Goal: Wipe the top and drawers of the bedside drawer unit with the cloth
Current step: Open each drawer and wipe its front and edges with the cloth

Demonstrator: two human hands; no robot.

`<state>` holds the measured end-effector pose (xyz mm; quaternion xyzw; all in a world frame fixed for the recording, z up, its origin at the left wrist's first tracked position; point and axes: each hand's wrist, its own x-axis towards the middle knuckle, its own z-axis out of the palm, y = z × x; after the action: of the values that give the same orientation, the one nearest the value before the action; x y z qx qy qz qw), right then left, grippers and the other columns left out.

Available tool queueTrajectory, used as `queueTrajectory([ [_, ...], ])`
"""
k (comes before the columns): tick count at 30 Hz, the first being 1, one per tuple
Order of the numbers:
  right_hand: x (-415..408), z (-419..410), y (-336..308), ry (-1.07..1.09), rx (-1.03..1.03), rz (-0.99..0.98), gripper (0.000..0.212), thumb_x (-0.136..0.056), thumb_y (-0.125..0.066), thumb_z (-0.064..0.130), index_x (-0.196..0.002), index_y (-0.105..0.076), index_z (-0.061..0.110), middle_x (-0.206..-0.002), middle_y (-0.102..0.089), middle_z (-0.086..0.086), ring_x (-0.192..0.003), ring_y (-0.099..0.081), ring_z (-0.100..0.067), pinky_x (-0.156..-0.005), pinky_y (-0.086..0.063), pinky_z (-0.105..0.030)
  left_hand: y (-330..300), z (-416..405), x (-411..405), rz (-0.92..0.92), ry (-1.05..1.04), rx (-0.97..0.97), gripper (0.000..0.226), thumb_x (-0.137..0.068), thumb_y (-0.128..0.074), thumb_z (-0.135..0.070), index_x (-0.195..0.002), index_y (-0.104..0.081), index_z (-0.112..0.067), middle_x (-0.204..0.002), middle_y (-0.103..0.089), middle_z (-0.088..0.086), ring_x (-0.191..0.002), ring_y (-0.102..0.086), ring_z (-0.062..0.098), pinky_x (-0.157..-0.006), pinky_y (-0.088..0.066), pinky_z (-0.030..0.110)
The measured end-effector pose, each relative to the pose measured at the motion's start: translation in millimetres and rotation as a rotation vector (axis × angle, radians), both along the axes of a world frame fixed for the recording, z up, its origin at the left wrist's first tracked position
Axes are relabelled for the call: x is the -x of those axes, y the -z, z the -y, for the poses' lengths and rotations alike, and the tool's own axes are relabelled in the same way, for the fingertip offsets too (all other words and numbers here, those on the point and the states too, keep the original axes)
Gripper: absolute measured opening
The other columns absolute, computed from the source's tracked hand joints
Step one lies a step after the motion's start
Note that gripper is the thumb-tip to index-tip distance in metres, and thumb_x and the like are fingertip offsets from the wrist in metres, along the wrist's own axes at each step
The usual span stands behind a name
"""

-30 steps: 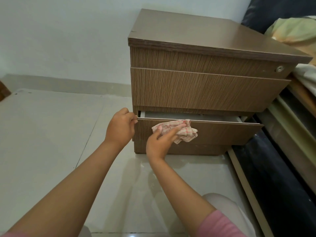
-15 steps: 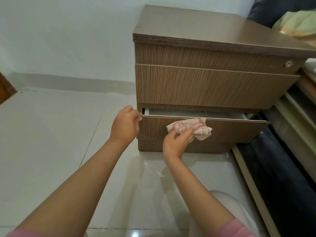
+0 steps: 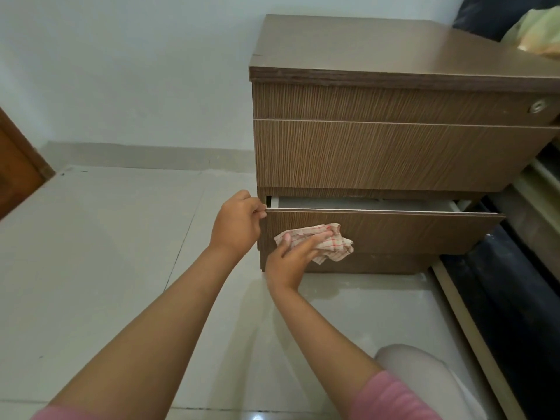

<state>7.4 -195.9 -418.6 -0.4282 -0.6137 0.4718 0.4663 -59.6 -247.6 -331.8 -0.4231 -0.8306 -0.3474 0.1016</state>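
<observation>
The brown wood-grain bedside drawer unit [image 3: 394, 153] stands on the tiled floor against the white wall. Its bottom drawer [image 3: 409, 231] is pulled out a little, showing a pale interior. My left hand [image 3: 236, 225] pinches the top left corner of that drawer front. My right hand [image 3: 291, 256] presses a crumpled cream cloth with red checks [image 3: 330, 241] flat against the left part of the drawer front. The two upper drawers are closed, and the top one has a round lock at its right end.
A bed frame [image 3: 472, 325] with a dark mattress edge runs along the right of the unit. Bedding [image 3: 536, 31] lies at the top right beside the unit's top. A wooden door [image 3: 15, 165] shows at the left edge. My knee [image 3: 424, 377] rests on the floor.
My right hand slid the cloth rightward, then back to the left and lower on the bottom drawer front. My left hand has kept hold of the drawer's corner.
</observation>
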Motion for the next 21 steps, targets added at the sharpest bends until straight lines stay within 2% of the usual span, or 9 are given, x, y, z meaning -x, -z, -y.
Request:
queueTrajectory([
  [4,-18,-22,0,0.048,0.05,-0.021,0.082,-0.095,-0.047,0.017,-0.146,0.015,0.004,-0.154,0.009,-0.025,-0.144,0.007,-0.034,-0.116,-0.02,-0.039,-4,0,6,0.065,0.022,0.024,0.01,-0.078,-0.063,0.002,-0.081,-0.071,-0.003,-0.076,-0.06,0.01,-0.068,-0.051,0.018,-0.063,-0.035,0.022],
  [6,-23,-29,-8,0.076,-0.015,-0.062,0.081,-0.095,-0.048,0.015,-0.145,0.015,0.002,-0.155,0.007,-0.024,-0.145,0.007,-0.027,-0.117,-0.012,-0.023,-7,0,9,0.102,0.033,0.045,0.009,-0.078,-0.065,0.0,-0.083,-0.071,-0.004,-0.079,-0.061,0.01,-0.07,-0.05,0.016,-0.065,-0.035,0.022],
  [8,-21,-27,-19,0.08,-0.06,-0.103,0.081,-0.095,-0.047,0.012,-0.145,0.016,0.001,-0.155,0.008,-0.021,-0.142,0.008,-0.014,-0.107,-0.005,-0.002,-9,0,12,0.134,0.044,0.063,0.008,-0.077,-0.067,-0.002,-0.082,-0.071,-0.005,-0.079,-0.062,0.009,-0.07,-0.051,0.015,-0.067,-0.037,0.022],
  [9,-16,-23,-23,0.074,-0.074,-0.12,0.081,-0.095,-0.047,0.012,-0.145,0.016,0.002,-0.155,0.009,-0.02,-0.142,0.009,-0.013,-0.106,-0.004,-0.001,-10,-1,14,0.152,0.049,0.066,0.007,-0.076,-0.069,-0.002,-0.082,-0.072,-0.006,-0.079,-0.062,0.008,-0.069,-0.052,0.014,-0.067,-0.037,0.022],
  [12,6,-1,-29,0.037,-0.13,-0.122,0.08,-0.095,-0.046,0.012,-0.145,0.016,0.003,-0.154,0.014,-0.023,-0.145,0.014,-0.026,-0.116,-0.004,-0.019,-12,0,19,0.219,0.063,0.069,0.008,-0.075,-0.071,-0.004,-0.081,-0.073,-0.008,-0.077,-0.062,0.003,-0.064,-0.051,0.009,-0.062,-0.037,0.013],
  [14,21,14,-22,0.022,-0.166,-0.09,0.08,-0.094,-0.047,0.011,-0.145,0.015,0.003,-0.153,0.016,-0.021,-0.144,0.018,-0.026,-0.118,-0.003,-0.027,-13,-1,22,0.251,0.076,0.073,0.008,-0.075,-0.071,-0.004,-0.081,-0.073,-0.008,-0.075,-0.061,0.0,-0.062,-0.051,0.002,-0.061,-0.036,0.009],
  [16,31,27,-12,0.011,-0.161,-0.048,0.081,-0.094,-0.046,0.013,-0.145,0.017,0.007,-0.152,0.014,-0.019,-0.143,0.02,-0.023,-0.117,-0.004,-0.027,-13,-1,23,0.27,0.087,0.074,0.008,-0.075,-0.071,-0.004,-0.081,-0.073,-0.008,-0.076,-0.061,-0.001,-0.063,-0.052,0.001,-0.062,-0.037,0.009],
  [18,35,34,2,-0.009,-0.123,-0.005,0.082,-0.094,-0.045,0.015,-0.144,0.021,0.011,-0.151,0.013,-0.027,-0.142,0.016,-0.029,-0.116,-0.006,-0.029,-12,-1,24,0.272,0.092,0.065,0.008,-0.075,-0.071,-0.004,-0.081,-0.072,-0.008,-0.076,-0.061,0.0,-0.063,-0.052,0.001,-0.062,-0.038,0.009],
  [21,29,31,21,-0.042,-0.083,0.034,0.082,-0.095,-0.046,0.015,-0.141,0.021,0.01,-0.15,0.014,-0.032,-0.141,0.012,-0.035,-0.114,-0.002,-0.019,-9,0,24,0.274,0.095,0.036,0.007,-0.075,-0.071,-0.003,-0.081,-0.072,-0.007,-0.075,-0.061,0.0,-0.063,-0.052,0.002,-0.062,-0.039,0.01],
])
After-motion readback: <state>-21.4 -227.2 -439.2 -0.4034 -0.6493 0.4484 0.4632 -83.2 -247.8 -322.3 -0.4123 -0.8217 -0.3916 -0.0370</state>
